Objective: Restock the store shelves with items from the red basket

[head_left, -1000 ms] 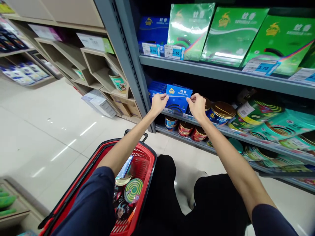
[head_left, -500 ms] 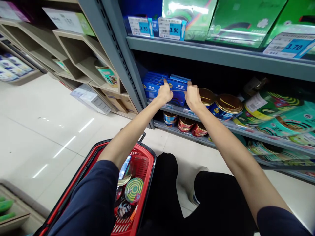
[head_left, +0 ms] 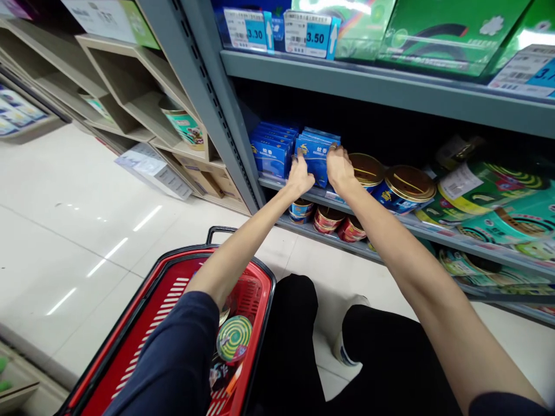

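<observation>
Two rows of blue mosquito coil boxes stand on the middle shelf, a left row [head_left: 271,155] and a right row [head_left: 315,151]. My left hand [head_left: 300,174] grips the left side of the right row's front, thumb up against the box face. On the opposite side, my right hand [head_left: 340,167] has its fingers curled around that row's upper right edge. How many boxes lie between my hands I cannot tell. Just right of my right hand are round blue tins with brown lids, one partly behind it [head_left: 366,164] and another beside it [head_left: 410,182].
At my left stands a red shopping basket [head_left: 255,283] holding a round tin with a green-yellow spiral lid [head_left: 235,338] and other goods. A grey shelf edge [head_left: 368,86] with price tags runs above my hands. Red tins [head_left: 327,219] sit on the lower shelf. Green packages [head_left: 472,185] lie farther right.
My left hand has shifted right, off the left row and onto the right row's side. A gap now shows between the two rows. My right hand stays at the right row's edge.
</observation>
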The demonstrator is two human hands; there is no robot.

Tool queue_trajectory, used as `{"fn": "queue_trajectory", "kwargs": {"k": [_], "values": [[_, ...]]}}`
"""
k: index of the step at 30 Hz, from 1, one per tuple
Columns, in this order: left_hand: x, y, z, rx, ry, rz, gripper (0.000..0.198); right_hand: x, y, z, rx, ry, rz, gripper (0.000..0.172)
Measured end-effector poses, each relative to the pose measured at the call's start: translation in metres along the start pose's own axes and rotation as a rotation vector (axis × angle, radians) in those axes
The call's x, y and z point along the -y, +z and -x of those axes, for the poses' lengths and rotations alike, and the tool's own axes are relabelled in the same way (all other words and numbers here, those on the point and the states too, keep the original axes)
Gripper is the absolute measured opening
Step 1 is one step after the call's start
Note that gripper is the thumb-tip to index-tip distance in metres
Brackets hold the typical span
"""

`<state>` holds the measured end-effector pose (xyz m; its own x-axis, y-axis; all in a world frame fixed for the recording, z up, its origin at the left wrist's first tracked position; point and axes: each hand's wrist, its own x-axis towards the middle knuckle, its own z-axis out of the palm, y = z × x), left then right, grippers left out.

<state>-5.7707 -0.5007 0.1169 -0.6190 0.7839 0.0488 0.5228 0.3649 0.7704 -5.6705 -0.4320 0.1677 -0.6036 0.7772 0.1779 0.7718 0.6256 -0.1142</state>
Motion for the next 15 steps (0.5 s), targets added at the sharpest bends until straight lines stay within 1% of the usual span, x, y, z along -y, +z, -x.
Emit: {"fn": "queue_trajectory", "kwargs": {"k": [3, 5, 6, 8, 11, 13, 14, 15], "values": [[0.01, 0.012, 0.004, 0.028, 0.042, -0.004, 0.104, 0.0, 0.01, 0.001, -0.095, -0.023, 0.019, 0.058], [0.018, 0.019, 0.005, 0.023, 0.075, -0.014, 0.1, -0.001, 0.017, 0.004, -0.113, -0.072, -0.001, 0.054], [0.023, 0.021, 0.005, 0.016, 0.094, -0.017, 0.098, -0.002, 0.02, 0.005, -0.111, -0.096, -0.012, 0.057], [0.031, 0.023, 0.006, -0.01, 0.134, -0.028, 0.094, -0.003, 0.025, 0.009, -0.097, -0.121, -0.029, 0.068], [0.037, 0.024, 0.011, -0.078, 0.148, -0.075, 0.078, -0.005, 0.028, 0.008, -0.092, -0.132, -0.041, 0.082], [0.037, 0.024, 0.018, -0.113, 0.137, -0.119, 0.064, -0.007, 0.025, -0.002, -0.09, -0.144, -0.061, 0.093], [0.036, 0.024, 0.023, -0.125, 0.133, -0.142, 0.058, -0.009, 0.023, -0.011, -0.081, -0.141, -0.084, 0.095], [0.035, 0.023, 0.027, -0.136, 0.133, -0.167, 0.053, -0.012, 0.019, -0.021, -0.066, -0.129, -0.116, 0.092]]}}
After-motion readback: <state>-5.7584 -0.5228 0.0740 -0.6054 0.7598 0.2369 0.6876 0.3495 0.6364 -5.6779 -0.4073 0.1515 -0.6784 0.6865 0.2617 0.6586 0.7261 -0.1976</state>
